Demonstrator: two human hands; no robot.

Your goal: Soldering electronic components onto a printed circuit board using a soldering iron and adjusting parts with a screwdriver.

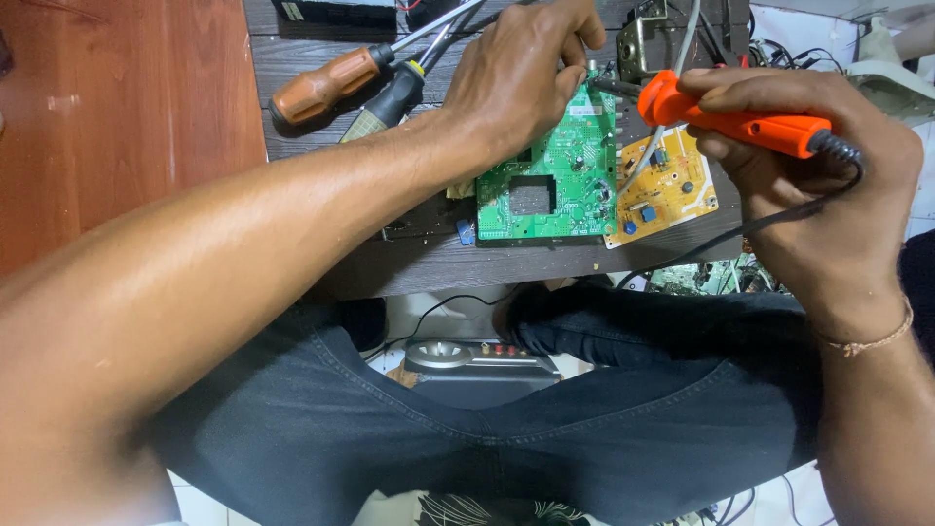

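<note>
My right hand (828, 185) grips an orange soldering iron (740, 122) with a black cord; its tip points left at the top right corner of a green circuit board (545, 175). My left hand (521, 73) rests over the board's upper left part, fingers pinched at the same corner as if holding something thin; what it holds is hidden. The green board lies flat on a dark wooden table (467, 263). A smaller yellow circuit board (667, 185) lies beside it on the right.
Two screwdrivers, one with an orange handle (326, 83) and one with a black handle (390, 97), lie at the back left. A metal part (648, 44) and wires sit behind the boards. A grey device (477, 365) stands on the floor between my knees.
</note>
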